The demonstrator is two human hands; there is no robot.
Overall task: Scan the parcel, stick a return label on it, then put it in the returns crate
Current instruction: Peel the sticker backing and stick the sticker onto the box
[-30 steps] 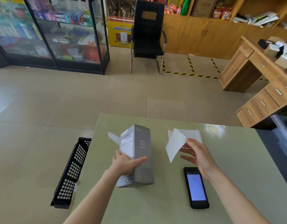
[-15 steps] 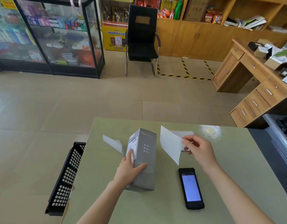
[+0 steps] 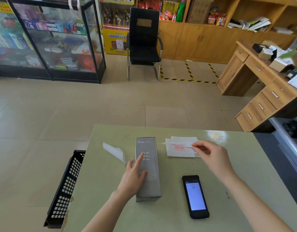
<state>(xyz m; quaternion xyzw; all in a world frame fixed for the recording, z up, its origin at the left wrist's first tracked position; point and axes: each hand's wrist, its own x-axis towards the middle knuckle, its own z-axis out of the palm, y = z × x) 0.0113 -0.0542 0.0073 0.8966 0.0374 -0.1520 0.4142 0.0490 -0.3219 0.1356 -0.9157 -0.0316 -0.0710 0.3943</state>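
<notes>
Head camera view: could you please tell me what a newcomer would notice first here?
The grey box lying flat mid-table, with the left hand resting on it. Just to its right, the right hand pinches a label over a small stack of white sheets stamped in red. Nearer the person lies a handheld scanner with its screen lit, and a black crate sits beside the table's left edge.

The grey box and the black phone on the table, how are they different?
The grey box is bigger and taller than the black phone, which lies thin and flat. The phone has a lit screen; the box shows only small print. The left hand rests on the box, while nothing touches the phone. Both lie lengthwise on the green table, side by side.
</notes>
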